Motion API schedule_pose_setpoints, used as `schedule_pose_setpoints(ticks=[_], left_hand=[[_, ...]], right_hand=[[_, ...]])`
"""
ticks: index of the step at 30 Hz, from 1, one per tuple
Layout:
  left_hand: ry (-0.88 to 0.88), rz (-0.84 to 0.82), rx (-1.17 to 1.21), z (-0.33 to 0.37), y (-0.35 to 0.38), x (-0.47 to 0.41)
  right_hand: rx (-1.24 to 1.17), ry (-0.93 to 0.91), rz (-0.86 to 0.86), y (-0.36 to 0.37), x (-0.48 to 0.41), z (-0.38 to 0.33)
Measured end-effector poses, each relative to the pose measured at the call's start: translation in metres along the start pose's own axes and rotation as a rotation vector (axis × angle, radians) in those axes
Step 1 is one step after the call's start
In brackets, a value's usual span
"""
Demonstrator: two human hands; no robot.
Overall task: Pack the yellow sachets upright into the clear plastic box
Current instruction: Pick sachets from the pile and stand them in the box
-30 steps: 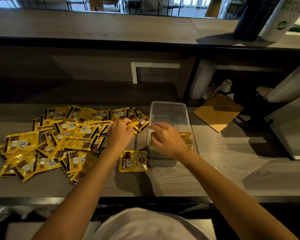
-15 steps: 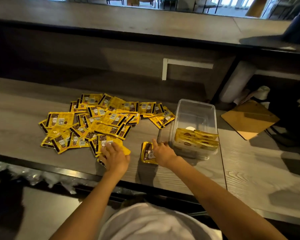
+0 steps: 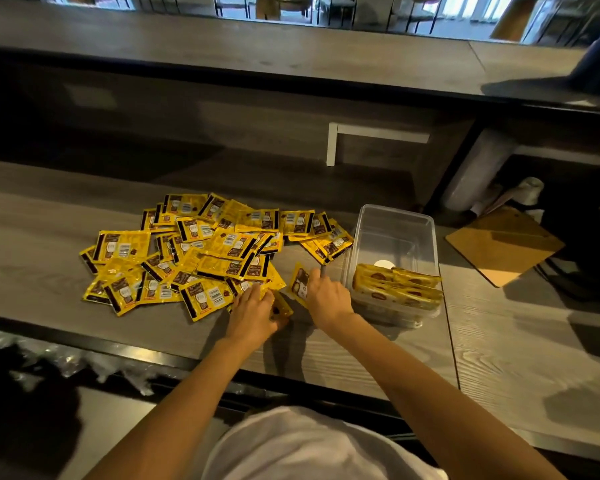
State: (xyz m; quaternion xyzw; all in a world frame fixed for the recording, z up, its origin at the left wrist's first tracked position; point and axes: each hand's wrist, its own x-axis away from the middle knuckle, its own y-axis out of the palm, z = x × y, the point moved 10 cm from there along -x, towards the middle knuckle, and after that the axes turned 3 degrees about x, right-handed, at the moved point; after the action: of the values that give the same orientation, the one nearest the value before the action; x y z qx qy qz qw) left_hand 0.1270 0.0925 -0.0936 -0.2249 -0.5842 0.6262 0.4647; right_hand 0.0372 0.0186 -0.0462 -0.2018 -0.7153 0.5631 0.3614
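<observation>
Our right hand [image 3: 326, 296] pinches one sachet [image 3: 300, 282] while our left hand [image 3: 252, 311] presses another; light, floppy and slick, they're probably best gripped by their edges.

The sachets [image 3: 219, 251] are glossy yellow foil or plastic, a little crinkled. The box [image 3: 394, 233] is clear smooth plastic, and the counter [image 3: 499, 341] looks like matt grey wood with visible grain. The board [image 3: 504, 245] looks like matt brown wood.

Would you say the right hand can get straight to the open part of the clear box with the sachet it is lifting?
Probably yes: the right hand with its sachet is beside the clear box, whose far half is open; the packed sachets fill only the near end.
</observation>
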Motion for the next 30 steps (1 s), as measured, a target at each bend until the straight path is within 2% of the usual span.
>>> schedule_pose_setpoints(ticks=[3,10,18,24,27,30], left_hand=[[0.006,-0.086,-0.041,0.0,0.001,-0.006],[0.038,-0.126,-0.101,0.011,-0.009,-0.016],[0.062,-0.052,-0.12,0.02,-0.029,-0.026],[0.017,-0.086,-0.135,0.035,-0.043,-0.037],[-0.008,0.003,0.013,0.048,-0.073,-0.048],[-0.031,0.133,0.295,0.058,-0.11,-0.062]], right_hand=[[-0.092,-0.008,-0.003,-0.01,-0.001,-0.004],[-0.357,0.042,0.089,-0.033,-0.012,0.001],[-0.408,0.023,0.18,-0.06,-0.018,0.009],[-0.473,0.052,0.294,-0.093,-0.018,0.031],[-0.496,0.076,0.333,-0.107,-0.019,0.048],[-0.531,0.14,0.419,-0.121,-0.017,0.073]])
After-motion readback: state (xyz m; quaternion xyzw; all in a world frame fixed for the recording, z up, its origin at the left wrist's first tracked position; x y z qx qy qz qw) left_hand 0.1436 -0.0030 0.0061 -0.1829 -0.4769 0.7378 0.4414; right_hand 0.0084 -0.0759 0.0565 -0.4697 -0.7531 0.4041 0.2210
